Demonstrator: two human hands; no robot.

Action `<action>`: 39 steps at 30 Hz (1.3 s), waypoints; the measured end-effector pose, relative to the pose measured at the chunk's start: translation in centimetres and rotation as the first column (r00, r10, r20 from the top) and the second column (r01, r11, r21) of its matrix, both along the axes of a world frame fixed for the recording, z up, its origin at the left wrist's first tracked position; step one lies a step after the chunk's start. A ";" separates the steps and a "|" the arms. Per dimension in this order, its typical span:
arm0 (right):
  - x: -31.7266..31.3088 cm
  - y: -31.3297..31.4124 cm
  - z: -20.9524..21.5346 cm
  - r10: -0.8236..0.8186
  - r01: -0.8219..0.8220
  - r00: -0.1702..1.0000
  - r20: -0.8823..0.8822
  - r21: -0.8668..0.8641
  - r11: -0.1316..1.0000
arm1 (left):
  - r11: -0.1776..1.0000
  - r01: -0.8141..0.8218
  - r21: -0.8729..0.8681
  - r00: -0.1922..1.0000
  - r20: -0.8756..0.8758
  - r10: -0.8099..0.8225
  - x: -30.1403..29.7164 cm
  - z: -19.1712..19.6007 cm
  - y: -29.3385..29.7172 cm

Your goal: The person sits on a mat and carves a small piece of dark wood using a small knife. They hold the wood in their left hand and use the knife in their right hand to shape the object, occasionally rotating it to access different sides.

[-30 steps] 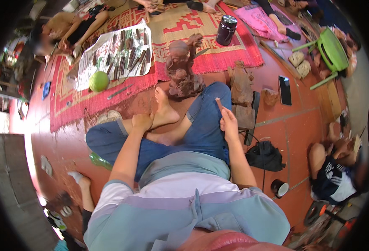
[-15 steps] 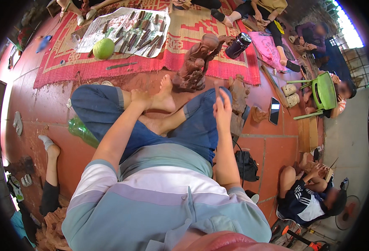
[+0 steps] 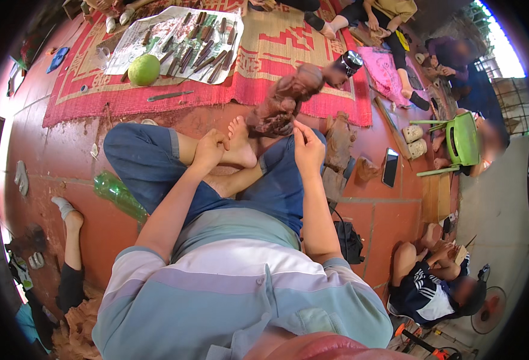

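Observation:
A dark reddish-brown wooden carving (image 3: 285, 96) stands in front of my crossed legs, leaning to the right and slightly blurred. My right hand (image 3: 308, 150) is closed in a pinch, its fingertips beside the lower right of the carving. Whatever sits between those fingertips is too small to make out. Over my bare foot (image 3: 243, 150) and shin, my left hand (image 3: 210, 149) rests with curled fingers, close to the carving's base. Its palm is hidden. Another rough carved piece (image 3: 338, 141) lies right of my knee.
Several carving tools (image 3: 201, 51) lie on a printed sheet with a green round fruit (image 3: 144, 70), on a red mat (image 3: 210, 93). A flask (image 3: 350, 62) is partly behind the carving. To the right are a phone (image 3: 390, 168) and green chair (image 3: 461, 139). Other people sit around.
The carving has tipped, its top lower and further right, covering part of the flask. My right hand has moved left from a raised position to the carving's base. My left fingers have curled more.

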State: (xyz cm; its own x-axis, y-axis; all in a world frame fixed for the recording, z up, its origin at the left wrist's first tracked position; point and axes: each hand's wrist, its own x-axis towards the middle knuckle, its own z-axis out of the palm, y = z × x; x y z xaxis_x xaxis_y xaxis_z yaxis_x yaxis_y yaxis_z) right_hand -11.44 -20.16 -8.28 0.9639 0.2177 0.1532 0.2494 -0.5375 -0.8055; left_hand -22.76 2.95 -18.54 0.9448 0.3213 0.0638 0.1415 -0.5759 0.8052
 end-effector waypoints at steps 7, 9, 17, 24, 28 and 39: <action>1.3 -1.6 -4.4 0.078 -0.019 0.982 -0.173 0.322 0.947 | 0.930 0.051 -0.365 0.934 0.347 0.085 6.8 10.9 -2.8; 1.2 -1.3 -3.4 0.053 -0.027 0.989 -0.137 0.185 0.982 | 0.970 0.122 -0.212 0.863 0.504 0.001 10.8 15.8 -3.6; -0.6 -5.4 0.8 -0.098 0.151 0.965 -0.243 0.209 0.966 | 0.919 0.266 0.290 0.883 0.308 -0.353 17.2 23.5 -8.0; -1.0 -3.8 -0.1 -0.048 0.073 0.991 -0.126 0.206 0.976 | 0.921 0.215 0.324 0.819 0.454 -0.351 18.3 20.6 -5.5; -0.2 -1.3 -1.0 0.045 -0.039 0.999 -0.015 0.274 0.961 | 0.915 0.358 0.187 0.795 0.453 -0.404 18.0 21.9 -7.2; 1.2 0.1 -1.2 0.127 -0.128 0.992 0.011 0.032 0.991 | 0.953 0.147 0.266 0.762 0.584 -0.280 17.8 20.6 -7.1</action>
State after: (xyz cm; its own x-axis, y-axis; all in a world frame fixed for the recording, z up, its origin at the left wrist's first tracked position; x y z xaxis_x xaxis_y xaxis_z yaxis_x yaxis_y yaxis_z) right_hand -10.28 -20.08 -9.47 0.9271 0.3335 0.1711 0.3218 -0.4743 -0.8194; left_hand -4.95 -4.16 2.09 0.7271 0.0340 0.6857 -0.4844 -0.6823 0.5475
